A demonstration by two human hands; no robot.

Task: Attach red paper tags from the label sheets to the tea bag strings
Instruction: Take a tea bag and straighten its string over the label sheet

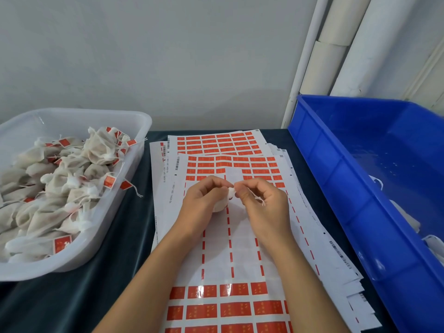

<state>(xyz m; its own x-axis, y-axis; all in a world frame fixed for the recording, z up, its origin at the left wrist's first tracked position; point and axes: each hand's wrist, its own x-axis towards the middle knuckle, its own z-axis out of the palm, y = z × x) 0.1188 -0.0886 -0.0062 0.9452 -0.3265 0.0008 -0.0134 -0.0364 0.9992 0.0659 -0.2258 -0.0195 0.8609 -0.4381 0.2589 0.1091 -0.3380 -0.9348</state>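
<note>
Red tags (236, 310) lie nearest while a tea bag (222, 203) is gripped by the left hand (204, 200) and its string (258, 198) pinched by the right hand (262, 203), so slippage is risked.

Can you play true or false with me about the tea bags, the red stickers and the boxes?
1. The clear tub on the left is full of tea bags. True.
2. Both hands are resting flat on the table. False: the left hand holds a tea bag and the right hand pinches its string.
3. The blue bin is on the left. False: it is on the right.
4. The label sheets lie under the hands. True.
5. Every red tag is gone from the sheets. False: many remain.
</note>
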